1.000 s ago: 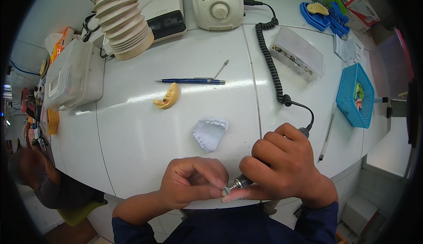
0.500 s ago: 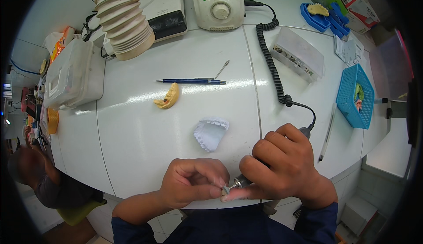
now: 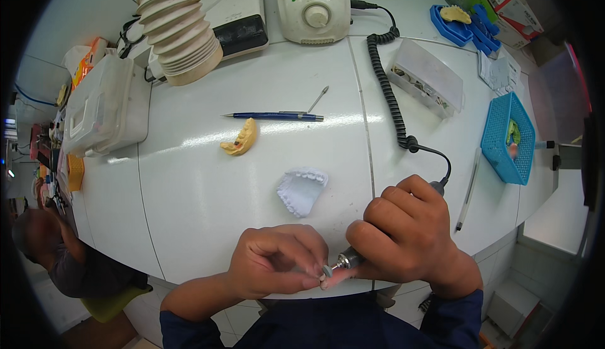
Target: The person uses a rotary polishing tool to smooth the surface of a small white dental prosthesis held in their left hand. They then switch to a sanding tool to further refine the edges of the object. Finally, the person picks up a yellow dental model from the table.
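Note:
My right hand (image 3: 406, 235) is closed round a rotary handpiece (image 3: 348, 259) tipped with a small grey grinding wheel (image 3: 327, 271). Just beside the wheel, my left hand (image 3: 271, 261) pinches a small tooth-like piece (image 3: 324, 282) between thumb and fingertips; its shape is partly hidden. The right thumb reaches across to the same spot, close to the left fingertips. Beyond both hands lies a white dental cast (image 3: 302, 192). Farther off is a yellow partial dental cast (image 3: 241, 138) with a dark spot on it.
A blue mechanical pencil (image 3: 277, 116) and a small bur (image 3: 318, 98) lie behind the casts. The handpiece's coiled cord (image 3: 386, 90) runs to a control box (image 3: 313, 7). A ribbed suction hose (image 3: 176, 27), clear box (image 3: 426, 76), pen (image 3: 469, 191) and blue basket (image 3: 508, 138) surround the work area. Another person sits left.
The handpiece tip and its wheel have shifted slightly to the right, and the wheel shows more plainly beside the small piece. Both hands keep their holds.

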`<state>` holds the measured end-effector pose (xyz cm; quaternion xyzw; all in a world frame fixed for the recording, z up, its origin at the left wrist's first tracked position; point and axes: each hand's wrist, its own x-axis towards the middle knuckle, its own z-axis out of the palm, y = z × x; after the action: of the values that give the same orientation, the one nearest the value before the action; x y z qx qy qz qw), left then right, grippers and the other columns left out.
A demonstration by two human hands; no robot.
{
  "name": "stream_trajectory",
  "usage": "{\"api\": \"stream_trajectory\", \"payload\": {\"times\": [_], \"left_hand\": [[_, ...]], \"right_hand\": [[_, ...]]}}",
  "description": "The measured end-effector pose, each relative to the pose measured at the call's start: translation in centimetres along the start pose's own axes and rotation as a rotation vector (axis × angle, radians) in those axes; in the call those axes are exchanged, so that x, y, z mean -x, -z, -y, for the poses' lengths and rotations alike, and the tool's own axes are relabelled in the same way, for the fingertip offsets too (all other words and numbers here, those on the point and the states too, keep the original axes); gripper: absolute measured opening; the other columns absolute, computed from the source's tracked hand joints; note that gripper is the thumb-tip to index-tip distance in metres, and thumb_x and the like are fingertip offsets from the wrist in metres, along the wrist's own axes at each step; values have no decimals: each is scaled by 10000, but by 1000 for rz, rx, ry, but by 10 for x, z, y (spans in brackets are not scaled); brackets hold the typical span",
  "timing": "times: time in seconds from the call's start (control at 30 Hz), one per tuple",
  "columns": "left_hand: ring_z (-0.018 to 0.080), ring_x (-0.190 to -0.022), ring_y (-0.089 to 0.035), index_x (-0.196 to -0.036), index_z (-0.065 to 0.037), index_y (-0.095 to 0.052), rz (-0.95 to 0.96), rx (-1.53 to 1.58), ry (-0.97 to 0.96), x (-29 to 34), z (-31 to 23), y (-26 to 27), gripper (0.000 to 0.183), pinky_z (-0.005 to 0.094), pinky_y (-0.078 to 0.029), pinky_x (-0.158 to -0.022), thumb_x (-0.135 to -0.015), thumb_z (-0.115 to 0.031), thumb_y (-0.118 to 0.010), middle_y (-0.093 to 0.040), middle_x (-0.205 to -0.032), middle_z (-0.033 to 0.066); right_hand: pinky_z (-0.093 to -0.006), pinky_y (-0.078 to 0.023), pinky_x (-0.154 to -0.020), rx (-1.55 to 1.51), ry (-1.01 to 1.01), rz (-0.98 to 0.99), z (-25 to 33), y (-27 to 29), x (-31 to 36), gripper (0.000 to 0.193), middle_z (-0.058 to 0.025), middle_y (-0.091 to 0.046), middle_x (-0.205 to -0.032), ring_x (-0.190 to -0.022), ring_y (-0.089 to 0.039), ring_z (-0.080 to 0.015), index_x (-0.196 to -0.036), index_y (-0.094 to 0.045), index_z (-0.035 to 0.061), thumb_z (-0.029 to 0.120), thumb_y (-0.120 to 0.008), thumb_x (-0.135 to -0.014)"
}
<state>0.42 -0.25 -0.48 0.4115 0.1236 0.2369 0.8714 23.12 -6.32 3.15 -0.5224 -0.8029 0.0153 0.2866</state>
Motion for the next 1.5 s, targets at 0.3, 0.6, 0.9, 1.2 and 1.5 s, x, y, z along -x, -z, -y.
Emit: {"api": "stream_trajectory", "payload": {"times": [0.3,0.6,0.9,1.2,1.5], "left_hand": [[188,-980,-605,-931,-14,-629,-25,-7,-50,-1,2,1,231,338,-494,-884,-794,152,-714,-637,-1013,148],[170,-994,-598,-977,-35,-578,-17,113,52,0,0,1,277,317,-492,-894,-814,155,-697,-618,-1041,136],[156,-984,-610,-968,-49,-579,-39,211,113,1,1,0,266,304,-506,-904,-826,152,-682,-615,-1037,128],[177,-983,-619,-954,-27,-642,-44,140,79,1,2,1,211,318,-504,-899,-828,136,-688,-639,-1031,134],[179,-972,-619,-925,-36,-624,-67,117,51,0,0,-1,201,324,-513,-886,-832,130,-689,-655,-1001,135]], "right_hand": [[-293,-290,-536,-9,-5,38,0,2,0,406,3,-324,-634,-547,-416,-140,-677,-484,140,475,-679,-797],[-295,-293,-540,-13,7,55,0,-1,1,412,1,-317,-635,-550,-408,-142,-659,-455,152,464,-688,-789],[-297,-291,-538,-28,-3,56,1,-1,0,416,6,-317,-633,-545,-402,-143,-668,-481,160,496,-673,-821],[-301,-300,-542,-32,7,56,0,-1,0,428,9,-342,-631,-539,-416,-144,-669,-488,166,521,-697,-785],[-299,-285,-536,-46,-11,49,0,-1,1,434,8,-325,-634,-540,-398,-139,-669,-485,159,512,-695,-806]]}}
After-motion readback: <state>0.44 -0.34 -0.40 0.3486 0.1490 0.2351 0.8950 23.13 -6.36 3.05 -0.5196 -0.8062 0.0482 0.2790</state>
